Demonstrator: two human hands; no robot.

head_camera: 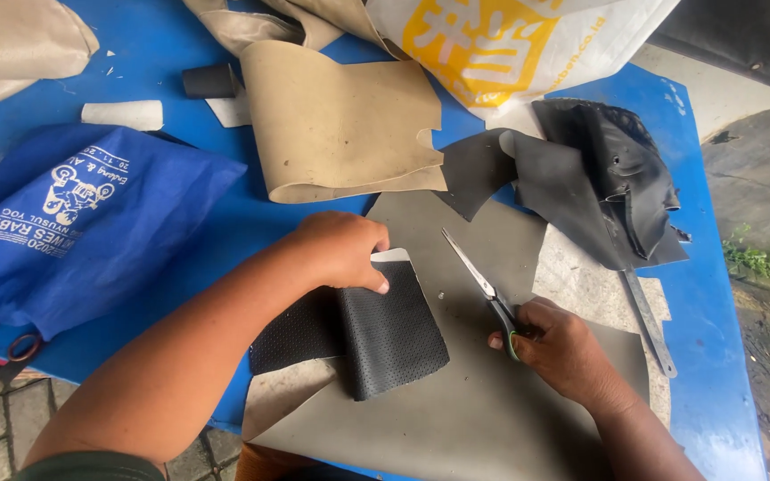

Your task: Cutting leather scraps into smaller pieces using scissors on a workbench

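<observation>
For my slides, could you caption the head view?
Left hand pins perforated black sheet; right hand holds scissors.

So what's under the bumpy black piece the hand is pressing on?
Under the black dotted piece lies a big grey sheet on the blue table. A pale card corner peeks out by the left hand; the rest is hidden.

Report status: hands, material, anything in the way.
Left hand pressing black perforated piece onto grey sheet. Right hand holds scissors, blades open. Black scraps beside, not blocking.
</observation>
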